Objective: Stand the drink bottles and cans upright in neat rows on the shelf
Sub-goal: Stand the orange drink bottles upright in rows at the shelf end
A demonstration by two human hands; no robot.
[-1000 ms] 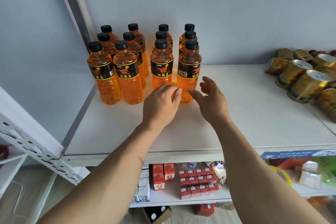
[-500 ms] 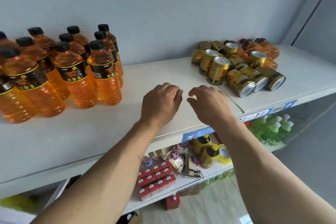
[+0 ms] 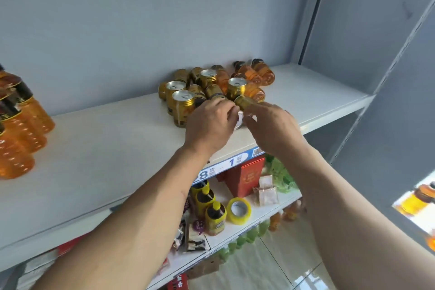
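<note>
left arm: stretched forward, hand [image 3: 210, 125] knuckles up, fingers curled round something hidden | right arm: stretched forward, hand [image 3: 274, 128] beside the left, fingertips nearly meeting, thumb and fingers pinching a can [image 3: 244, 102]

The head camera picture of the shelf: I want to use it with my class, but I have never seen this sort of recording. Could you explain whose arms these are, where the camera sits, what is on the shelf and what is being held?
There is no machine here. A person wears a camera on the head, so you look down along their own two bare arms. The left hand and the right hand meet at the front of a pile of gold cans on a white shelf. Some cans in the pile look upright, others lie on their sides. Between them the hands hold one lying can; exactly how the fingers grip it is hidden. Behind the pile lie a few orange bottles on their sides. At the far left stand more orange bottles, blurred. The shelf below holds small packets, dark bottles with yellow caps and a roll of yellow tape.
</note>
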